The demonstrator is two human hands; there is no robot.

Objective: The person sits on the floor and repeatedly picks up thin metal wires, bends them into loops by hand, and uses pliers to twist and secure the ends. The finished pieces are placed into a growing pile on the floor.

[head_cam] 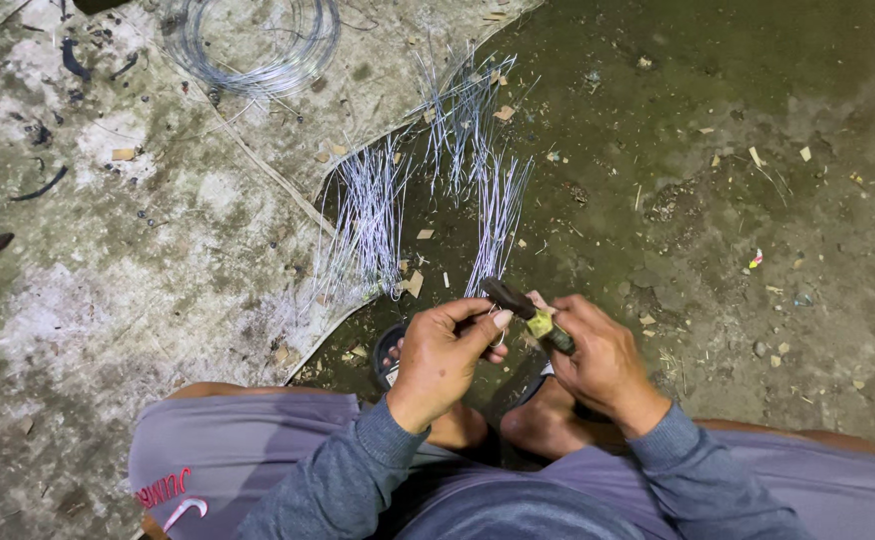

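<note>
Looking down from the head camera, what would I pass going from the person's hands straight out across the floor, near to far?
Left hand and right hand gripping a dark tool → bundles of cut wire pieces → coil of wire.

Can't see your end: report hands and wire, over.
Left hand pinching thin wire loop. Right hand gripping pliers. Cut wire bundles on ground ahead; nothing blocking.

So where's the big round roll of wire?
The coil of wire lies on the floor at the top left of the head view, beyond the cut wire bundles, far ahead of both hands.
</note>
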